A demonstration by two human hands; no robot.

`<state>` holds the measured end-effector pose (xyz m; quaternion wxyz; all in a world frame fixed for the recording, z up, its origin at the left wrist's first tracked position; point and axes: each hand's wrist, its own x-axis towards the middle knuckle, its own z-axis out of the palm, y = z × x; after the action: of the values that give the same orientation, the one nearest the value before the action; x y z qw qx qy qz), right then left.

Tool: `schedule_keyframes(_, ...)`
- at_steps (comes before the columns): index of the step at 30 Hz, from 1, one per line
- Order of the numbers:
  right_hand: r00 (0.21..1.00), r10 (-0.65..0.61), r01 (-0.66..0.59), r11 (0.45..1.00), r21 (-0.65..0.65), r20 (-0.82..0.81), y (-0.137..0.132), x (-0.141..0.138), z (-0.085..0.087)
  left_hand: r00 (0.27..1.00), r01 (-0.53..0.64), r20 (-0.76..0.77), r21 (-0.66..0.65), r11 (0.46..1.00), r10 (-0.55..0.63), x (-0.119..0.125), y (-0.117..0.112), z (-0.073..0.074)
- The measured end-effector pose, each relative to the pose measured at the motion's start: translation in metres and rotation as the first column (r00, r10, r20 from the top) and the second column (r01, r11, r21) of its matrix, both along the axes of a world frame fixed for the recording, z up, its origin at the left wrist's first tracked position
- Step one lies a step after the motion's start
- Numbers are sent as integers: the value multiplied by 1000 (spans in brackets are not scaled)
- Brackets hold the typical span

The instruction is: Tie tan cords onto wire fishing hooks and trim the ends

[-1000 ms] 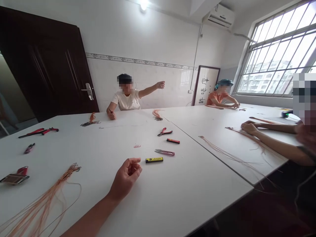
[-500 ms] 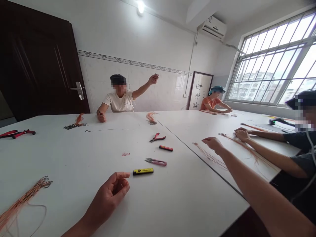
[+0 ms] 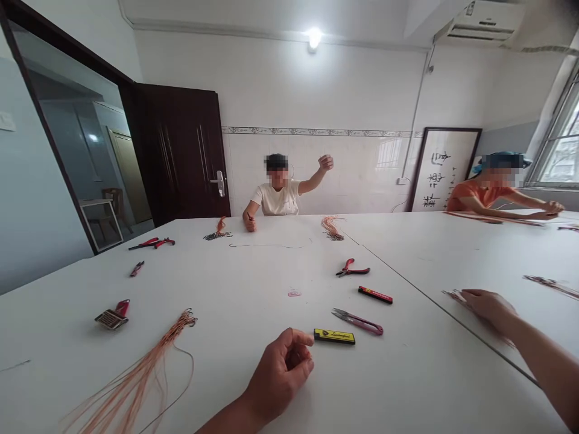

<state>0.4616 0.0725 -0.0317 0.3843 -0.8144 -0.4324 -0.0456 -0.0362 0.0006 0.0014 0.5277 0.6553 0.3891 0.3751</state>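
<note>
The left hand (image 3: 280,377) is curled, fingertips drawn together, and whether it pinches anything small cannot be told. A yellow lighter (image 3: 334,336) lies just beside it, thread snips (image 3: 357,321) past that. The right hand (image 3: 488,307) rests open on the white table (image 3: 407,386) — fingers just beside a thin bundle of copper wires (image 3: 459,299).

My left hand (image 3: 280,377) was curled into a loose pinch, while my right hand (image 3: 488,306) lay flatter, palm down, fingers extended.
</note>
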Motion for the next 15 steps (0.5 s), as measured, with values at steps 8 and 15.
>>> schedule_keyframes(8,997,-72,69,995,-76,-37,-1,-44,12,1000,7,-3,65,998,-7,-4,-1,-8)
schedule_keyframes(15,689,689,-696,716,-57,225,-12,-233,29,997,-4,78,37,999,1,-5,-1,-14)
